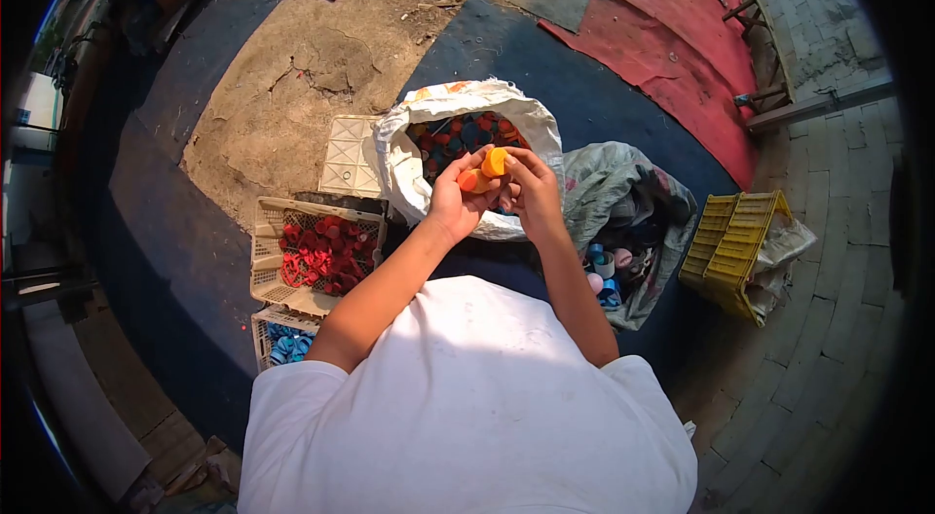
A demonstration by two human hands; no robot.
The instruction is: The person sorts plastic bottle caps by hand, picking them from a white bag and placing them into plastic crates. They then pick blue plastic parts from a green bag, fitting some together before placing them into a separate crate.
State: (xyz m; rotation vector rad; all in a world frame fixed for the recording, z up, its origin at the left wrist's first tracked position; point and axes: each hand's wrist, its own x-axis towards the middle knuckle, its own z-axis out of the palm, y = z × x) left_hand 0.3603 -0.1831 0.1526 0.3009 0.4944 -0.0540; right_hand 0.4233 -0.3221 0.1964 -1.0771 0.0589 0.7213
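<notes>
Both hands are raised over the mouth of a white woven sack (397,159), which holds many small red, orange and dark plastic caps (456,136). My left hand (458,202) is closed around an orange cap (473,181), cupping it near the fingertips. Close beside it, my right hand (535,191) pinches a yellow-orange cap (495,162) between thumb and fingers. The two caps overlap in this view, and the hands nearly meet below them. Part of the sack's contents is hidden behind my hands.
To the left, a cream crate (268,292) holds red plastic pieces (326,256); another crate (261,339) below it holds blue ones (288,345). A grey sack (596,173) with mixed pieces stands right, near a yellow crate (716,239) by the brick wall (828,212).
</notes>
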